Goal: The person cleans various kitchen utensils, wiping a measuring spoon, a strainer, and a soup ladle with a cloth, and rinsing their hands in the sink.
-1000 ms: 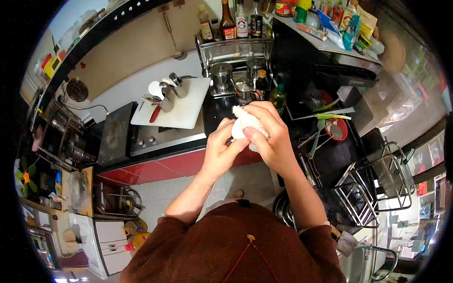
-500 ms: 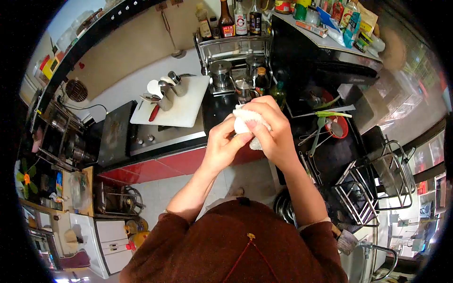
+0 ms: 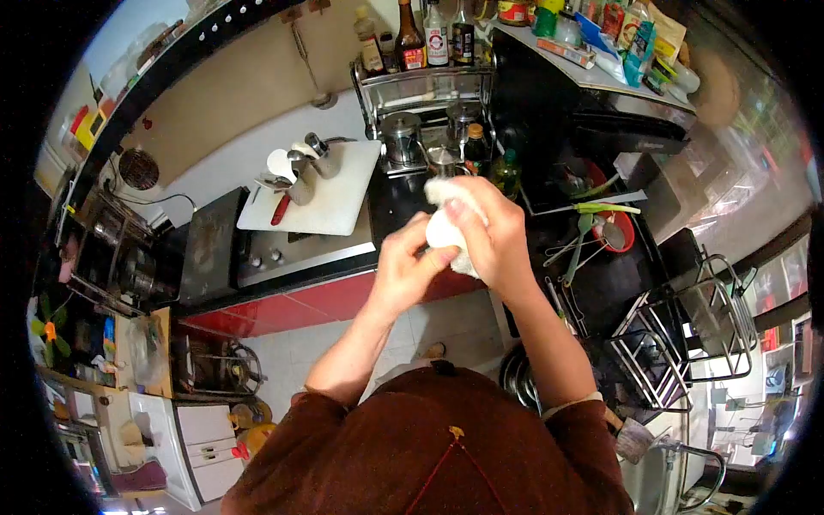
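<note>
White cloth (image 3: 464, 263): bunched in the right hand (image 3: 496, 230), just above the middle of the frame, with fluffy edges showing above and below the fingers.
Smooth white piece (image 3: 441, 232): held between both hands, touching the cloth; partly covered by fingers, so cannot tell exactly what kind.
Left grip: narrow, with the left hand (image 3: 403, 268) pinching the smooth white piece at its lower left, thumb against the lower edge.
Right grip: curled around the cloth, thumb pressing toward the smooth white piece.
Cutting board (image 3: 348, 206): left of centre, lying over the steel hob (image 3: 335, 251), bearing two metal cups (image 3: 300, 187) with utensils, plus a red handle (image 3: 281, 209) beside the nearer cup.
Lidded pots (image 3: 402, 137): upper middle, below a row of bottles (image 3: 412, 47).
Dark tabletop (image 3: 622, 281): right of centre, carrying a red bowl (image 3: 627, 233) with a strainer (image 3: 613, 234) over it and green onion (image 3: 608, 208) just beside.
Wire rack (image 3: 657, 365): lower right.
Brown shirt (image 3: 378, 446): across the bottom middle.
</note>
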Available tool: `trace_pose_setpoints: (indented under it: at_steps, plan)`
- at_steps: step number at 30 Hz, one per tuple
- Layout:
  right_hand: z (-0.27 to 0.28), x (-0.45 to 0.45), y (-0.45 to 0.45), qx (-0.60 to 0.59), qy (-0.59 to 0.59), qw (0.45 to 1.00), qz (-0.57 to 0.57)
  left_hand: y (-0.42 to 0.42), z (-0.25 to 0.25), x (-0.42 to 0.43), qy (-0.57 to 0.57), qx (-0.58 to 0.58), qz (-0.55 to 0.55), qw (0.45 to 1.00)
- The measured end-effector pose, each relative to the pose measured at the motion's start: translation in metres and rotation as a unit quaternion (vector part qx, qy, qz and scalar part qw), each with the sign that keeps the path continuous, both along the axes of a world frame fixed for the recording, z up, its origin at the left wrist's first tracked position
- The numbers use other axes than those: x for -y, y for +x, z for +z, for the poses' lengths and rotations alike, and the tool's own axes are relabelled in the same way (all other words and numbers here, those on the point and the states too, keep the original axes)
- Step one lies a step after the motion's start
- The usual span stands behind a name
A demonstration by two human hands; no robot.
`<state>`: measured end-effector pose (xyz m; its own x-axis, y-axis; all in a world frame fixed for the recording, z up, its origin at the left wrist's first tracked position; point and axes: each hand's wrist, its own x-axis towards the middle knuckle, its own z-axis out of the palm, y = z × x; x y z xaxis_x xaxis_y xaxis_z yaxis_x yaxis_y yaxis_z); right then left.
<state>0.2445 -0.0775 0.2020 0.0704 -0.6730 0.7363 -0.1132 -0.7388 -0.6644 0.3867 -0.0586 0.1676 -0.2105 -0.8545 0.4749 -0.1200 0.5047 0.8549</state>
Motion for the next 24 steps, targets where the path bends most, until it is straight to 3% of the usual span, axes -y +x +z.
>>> trace_pose_setpoints:
  at_steps: [1, 3, 4, 5, 7, 11, 12, 13, 14, 15, 17, 20, 21, 22, 24]
  plan:
    - [0.000, 0.000, 0.000, 0.001, 0.000, 1.000, -0.002, -0.006, -0.002, -0.003, 0.015, -0.049, -0.026, 0.998]
    - [-0.001, 0.003, 0.001, 0.042, 0.131, 0.990, -0.033, -0.006, 0.000, -0.004, 0.067, -0.100, -0.046, 0.992]
    - [-0.005, 0.009, -0.003, 0.104, 0.169, 0.980, 0.021, -0.006, -0.003, -0.002, 0.104, -0.175, -0.069, 0.977]
    - [-0.013, 0.016, -0.003, 0.269, 0.320, 0.901, 0.116, -0.004, -0.010, 0.001, 0.142, -0.249, -0.091, 0.954]
    - [-0.020, 0.027, -0.012, 0.380, 0.350, 0.811, 0.274, 0.003, -0.003, 0.006, 0.139, -0.326, -0.174, 0.919]
    - [-0.008, 0.010, -0.011, 0.419, 0.350, 0.760, 0.353, 0.014, -0.005, 0.011, 0.174, -0.386, -0.195, 0.885]
    - [-0.006, 0.009, -0.013, 0.346, 0.315, 0.806, 0.363, 0.014, -0.006, 0.011, 0.192, -0.403, -0.189, 0.875]
    - [-0.004, 0.004, -0.013, 0.347, 0.315, 0.806, 0.361, 0.013, -0.005, 0.011, 0.194, -0.403, -0.190, 0.874]
    - [-0.001, -0.002, -0.012, 0.198, 0.239, 0.917, 0.251, 0.010, -0.003, 0.010, 0.198, -0.417, -0.188, 0.867]
    - [0.003, -0.008, -0.009, 0.039, 0.150, 0.979, 0.129, 0.008, -0.001, 0.009, 0.202, -0.430, -0.186, 0.860]
    - [0.000, -0.010, -0.002, 0.062, 0.155, 0.978, 0.125, 0.005, 0.002, 0.009, 0.197, -0.422, -0.190, 0.865]
    - [-0.002, -0.005, 0.006, 0.156, 0.208, 0.965, -0.014, -0.003, 0.000, 0.007, 0.186, -0.384, -0.189, 0.884]
    - [-0.004, -0.002, 0.007, 0.157, 0.210, 0.965, -0.015, -0.004, -0.004, 0.006, 0.183, -0.354, -0.184, 0.899]
    - [-0.007, 0.004, 0.008, 0.216, 0.226, 0.949, 0.030, 0.004, -0.009, 0.012, 0.192, -0.359, -0.240, 0.881]
    - [-0.015, 0.019, 0.004, 0.291, 0.278, 0.907, 0.121, -0.002, -0.006, 0.015, 0.223, -0.399, -0.224, 0.861]
